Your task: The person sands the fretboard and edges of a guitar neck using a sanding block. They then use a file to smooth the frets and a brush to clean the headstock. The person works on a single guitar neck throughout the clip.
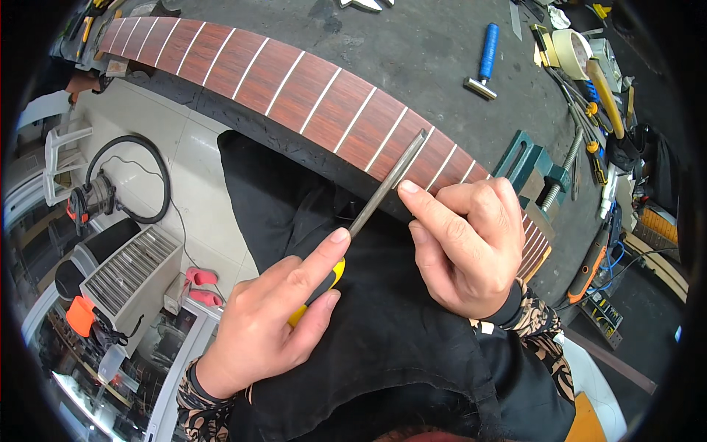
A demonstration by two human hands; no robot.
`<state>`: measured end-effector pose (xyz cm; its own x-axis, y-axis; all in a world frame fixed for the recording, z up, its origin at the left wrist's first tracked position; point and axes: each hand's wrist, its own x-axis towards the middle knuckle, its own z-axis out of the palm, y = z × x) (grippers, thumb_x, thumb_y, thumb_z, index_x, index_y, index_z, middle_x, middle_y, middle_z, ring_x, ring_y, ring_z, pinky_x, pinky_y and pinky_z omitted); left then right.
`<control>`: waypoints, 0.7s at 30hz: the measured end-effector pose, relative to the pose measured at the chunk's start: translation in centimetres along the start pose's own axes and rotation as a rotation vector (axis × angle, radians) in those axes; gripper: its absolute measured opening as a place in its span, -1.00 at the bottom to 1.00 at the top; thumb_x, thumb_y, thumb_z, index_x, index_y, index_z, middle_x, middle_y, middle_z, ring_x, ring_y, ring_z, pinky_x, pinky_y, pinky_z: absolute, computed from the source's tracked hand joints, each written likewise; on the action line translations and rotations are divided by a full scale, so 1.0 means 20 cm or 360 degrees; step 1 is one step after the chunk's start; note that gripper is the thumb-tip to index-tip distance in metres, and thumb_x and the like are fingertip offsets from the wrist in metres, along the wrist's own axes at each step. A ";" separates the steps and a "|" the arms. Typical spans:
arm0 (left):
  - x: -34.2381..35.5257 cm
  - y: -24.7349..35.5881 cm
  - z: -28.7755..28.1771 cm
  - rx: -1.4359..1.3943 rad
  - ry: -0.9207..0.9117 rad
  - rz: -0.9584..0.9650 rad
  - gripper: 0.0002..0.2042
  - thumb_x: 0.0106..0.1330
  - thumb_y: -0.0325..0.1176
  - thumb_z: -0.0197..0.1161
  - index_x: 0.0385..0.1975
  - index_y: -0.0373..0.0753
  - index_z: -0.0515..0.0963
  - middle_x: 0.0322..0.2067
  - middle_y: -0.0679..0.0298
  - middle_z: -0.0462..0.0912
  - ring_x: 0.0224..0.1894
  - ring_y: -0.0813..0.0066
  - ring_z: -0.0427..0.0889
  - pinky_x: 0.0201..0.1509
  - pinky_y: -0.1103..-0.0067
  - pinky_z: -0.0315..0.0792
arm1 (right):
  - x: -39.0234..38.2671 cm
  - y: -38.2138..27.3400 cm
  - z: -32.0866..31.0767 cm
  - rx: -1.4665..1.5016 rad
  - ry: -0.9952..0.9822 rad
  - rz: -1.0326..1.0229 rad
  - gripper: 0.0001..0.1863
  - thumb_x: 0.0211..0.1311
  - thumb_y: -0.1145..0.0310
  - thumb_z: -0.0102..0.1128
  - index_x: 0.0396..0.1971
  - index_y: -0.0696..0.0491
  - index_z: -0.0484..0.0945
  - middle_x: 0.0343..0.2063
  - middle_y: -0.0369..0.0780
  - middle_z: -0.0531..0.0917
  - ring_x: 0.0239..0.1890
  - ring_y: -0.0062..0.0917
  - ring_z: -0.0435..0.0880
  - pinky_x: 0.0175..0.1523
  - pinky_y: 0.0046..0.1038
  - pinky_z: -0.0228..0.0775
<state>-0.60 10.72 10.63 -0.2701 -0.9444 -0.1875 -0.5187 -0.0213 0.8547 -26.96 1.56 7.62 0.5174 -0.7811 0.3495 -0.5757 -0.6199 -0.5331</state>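
Observation:
A reddish-brown fretboard (283, 79) with light cross lines runs diagonally over the bench edge in front of me. My left hand (269, 317) is closed around the yellow-and-black handle of a slim metal file (374, 204), index finger stretched along the shaft. The file's far end lies over the fretboard, slanting close to one of the cross lines. My right hand (471, 247) has its index fingertip at the fretboard's near edge, against or right beside the file. Its thumb is apart from that fingertip and the other fingers are curled; no object shows in it.
A green vise (526, 166) stands by the fretboard's right end. On the dark bench (412, 55) lies a blue-handled tool (487, 55) with a metal head. Hand tools and a tape roll (571, 53) crowd the right side. A vacuum cleaner (96, 197) stands on the floor at left.

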 end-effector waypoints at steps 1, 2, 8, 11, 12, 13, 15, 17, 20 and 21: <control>-0.01 0.00 -0.01 0.0003 -0.0018 -0.0012 -0.22 0.42 -0.61 0.53 0.68 -0.17 0.48 -0.32 0.12 0.71 -0.43 0.19 0.69 -0.31 0.36 0.62 | 0.00 0.00 0.00 0.0001 0.0003 0.0001 -0.38 -0.09 0.67 0.58 0.12 0.09 0.91 -0.32 -0.30 0.66 -0.30 -0.39 0.56 -0.17 -0.30 0.34; -0.02 0.00 -0.01 0.0002 -0.0021 -0.0009 -0.22 0.42 -0.61 0.53 0.68 -0.16 0.48 -0.32 0.13 0.71 -0.44 0.19 0.68 -0.31 0.36 0.61 | 0.00 0.00 0.00 0.0001 0.0004 0.0003 -0.38 -0.09 0.67 0.58 0.12 0.09 0.91 -0.32 -0.30 0.66 -0.30 -0.39 0.56 -0.17 -0.30 0.34; 0.00 -0.02 0.00 0.0006 0.0028 0.0036 -0.21 0.41 -0.61 0.54 0.68 -0.13 0.49 -0.36 0.15 0.67 -0.46 0.22 0.67 -0.35 0.37 0.59 | -0.01 0.00 0.00 0.0004 0.0009 0.0003 -0.38 -0.09 0.67 0.58 0.12 0.10 0.91 -0.32 -0.30 0.66 -0.30 -0.39 0.56 -0.17 -0.30 0.34; -0.01 -0.03 -0.01 0.0024 0.0007 0.0013 -0.21 0.40 -0.61 0.54 0.67 -0.12 0.51 -0.39 0.16 0.63 -0.47 0.23 0.65 -0.36 0.37 0.58 | 0.00 0.00 0.00 -0.0006 -0.0001 0.0011 -0.38 -0.10 0.67 0.58 0.12 0.10 0.91 -0.31 -0.30 0.66 -0.29 -0.39 0.57 -0.16 -0.29 0.34; -0.01 -0.03 -0.02 0.0024 0.0000 0.0007 -0.21 0.39 -0.61 0.54 0.66 -0.12 0.51 -0.40 0.16 0.63 -0.48 0.23 0.64 -0.37 0.37 0.58 | 0.00 0.00 0.00 -0.0014 -0.0003 0.0013 -0.38 -0.10 0.66 0.58 0.12 0.10 0.91 -0.31 -0.30 0.66 -0.29 -0.39 0.57 -0.16 -0.29 0.34; -0.03 -0.03 -0.01 0.0018 0.0006 -0.0006 -0.21 0.39 -0.61 0.55 0.66 -0.12 0.52 -0.41 0.16 0.62 -0.48 0.23 0.64 -0.38 0.37 0.57 | 0.00 0.00 0.00 -0.0013 -0.0006 0.0009 -0.37 -0.11 0.66 0.58 0.12 0.10 0.91 -0.31 -0.30 0.66 -0.29 -0.39 0.57 -0.16 -0.29 0.34; -0.06 -0.03 -0.01 0.0022 0.0008 -0.0027 -0.22 0.39 -0.61 0.55 0.66 -0.12 0.53 -0.42 0.17 0.60 -0.50 0.24 0.62 -0.39 0.38 0.55 | 0.00 0.00 0.00 -0.0008 -0.0009 0.0001 -0.37 -0.11 0.66 0.58 0.12 0.09 0.91 -0.32 -0.30 0.65 -0.29 -0.39 0.57 -0.15 -0.29 0.34; -0.07 -0.04 -0.02 0.0027 -0.0004 -0.0028 -0.22 0.38 -0.62 0.55 0.65 -0.12 0.53 -0.43 0.18 0.59 -0.51 0.25 0.60 -0.40 0.40 0.53 | 0.01 0.00 0.00 -0.0019 -0.0010 0.0002 -0.37 -0.11 0.66 0.58 0.12 0.09 0.91 -0.32 -0.31 0.65 -0.30 -0.39 0.57 -0.15 -0.29 0.34; -0.05 -0.04 -0.02 0.0021 -0.0007 -0.0018 -0.21 0.38 -0.62 0.55 0.66 -0.12 0.53 -0.43 0.19 0.58 -0.52 0.27 0.58 -0.41 0.41 0.51 | 0.00 0.00 0.00 -0.0039 -0.0014 0.0007 -0.36 -0.12 0.65 0.58 0.13 0.09 0.91 -0.32 -0.31 0.64 -0.30 -0.40 0.57 -0.15 -0.30 0.34; -0.04 -0.04 -0.02 0.0019 -0.0009 -0.0016 -0.21 0.38 -0.62 0.55 0.66 -0.12 0.53 -0.43 0.19 0.58 -0.52 0.27 0.58 -0.42 0.41 0.51 | 0.00 0.00 0.00 -0.0044 -0.0013 0.0009 -0.36 -0.12 0.65 0.58 0.13 0.09 0.91 -0.32 -0.31 0.64 -0.30 -0.40 0.57 -0.15 -0.30 0.34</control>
<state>0.33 11.42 10.25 -0.2692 -0.9424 -0.1987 -0.5310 -0.0269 0.8469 -26.91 1.50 7.60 0.5195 -0.7839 0.3401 -0.5957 -0.6176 -0.5135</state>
